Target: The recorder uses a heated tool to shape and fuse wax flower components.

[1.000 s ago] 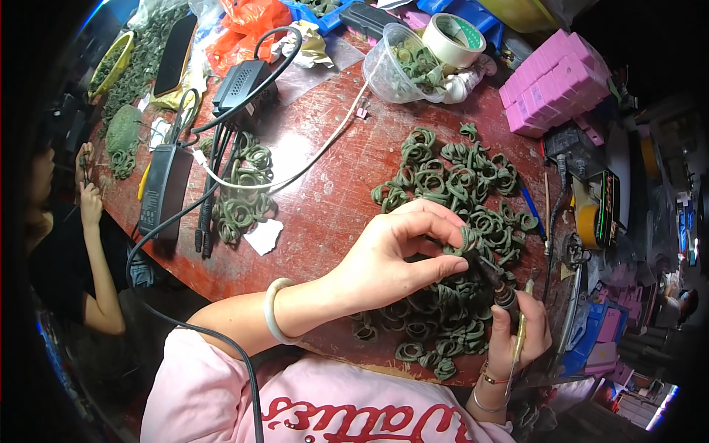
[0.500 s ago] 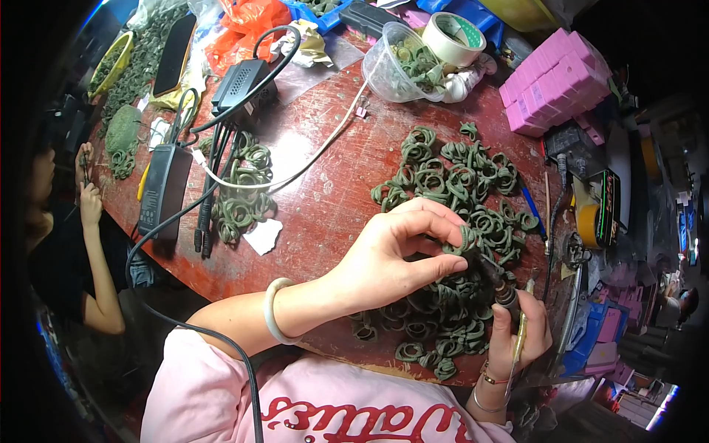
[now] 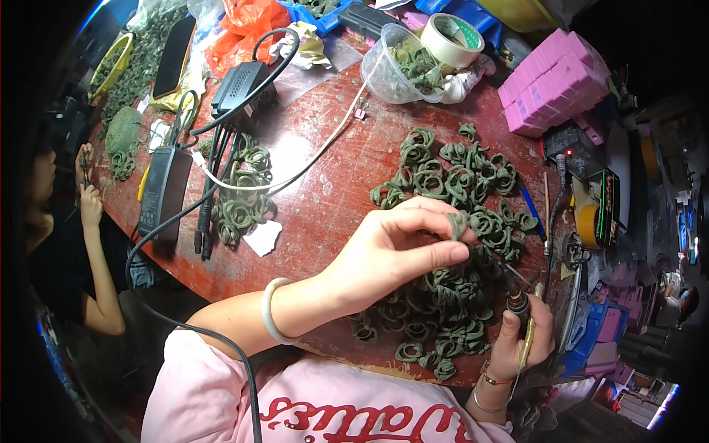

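Over a heap of dark green wax-like rings, my left hand pinches one green ring between thumb and fingers. My right hand, lower and to the right, grips a pen-like tool with a dark collar and a thin metal tip. That tip points up and left, a short way from the held ring and apart from it. A yellowish cord or strip runs along the tool's handle. Part of the heap is hidden beneath my left hand.
More green rings lie left on the red table beside black power adapters and cables. Behind stand a clear plastic tub, a tape roll and stacked pink blocks. Another person's arm is at far left.
My right hand and its tool have drawn down and right, away from the ring. The ring has turned slightly and shifted up and left in my left fingers.
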The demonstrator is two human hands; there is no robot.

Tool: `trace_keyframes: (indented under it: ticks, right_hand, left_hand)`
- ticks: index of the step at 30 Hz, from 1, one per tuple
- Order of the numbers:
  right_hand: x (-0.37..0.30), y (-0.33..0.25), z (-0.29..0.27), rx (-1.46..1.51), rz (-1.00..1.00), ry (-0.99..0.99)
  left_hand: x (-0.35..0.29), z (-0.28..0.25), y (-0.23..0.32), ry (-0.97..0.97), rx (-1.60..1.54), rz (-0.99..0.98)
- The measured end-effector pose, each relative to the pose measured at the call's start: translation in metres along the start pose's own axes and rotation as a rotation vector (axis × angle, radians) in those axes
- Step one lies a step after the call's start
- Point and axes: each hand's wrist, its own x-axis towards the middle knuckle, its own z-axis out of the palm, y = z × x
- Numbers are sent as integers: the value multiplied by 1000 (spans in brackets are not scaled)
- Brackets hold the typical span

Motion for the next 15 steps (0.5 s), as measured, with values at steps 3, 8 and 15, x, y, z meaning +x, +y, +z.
trace_keyframes:
  ticks: [3,8,15]
  right_hand:
    - [0,-1,1,-5,-4,-7]
    - [3,-4,2,-2,-20,-69]
    - [4,-4,4,-33,-37,-93]
  left_hand:
    - [-2,-4,4,23,-393,-249]
    - [0,-4,4,31,-527,-323]
    - [0,-4,2,16,-561,-344]
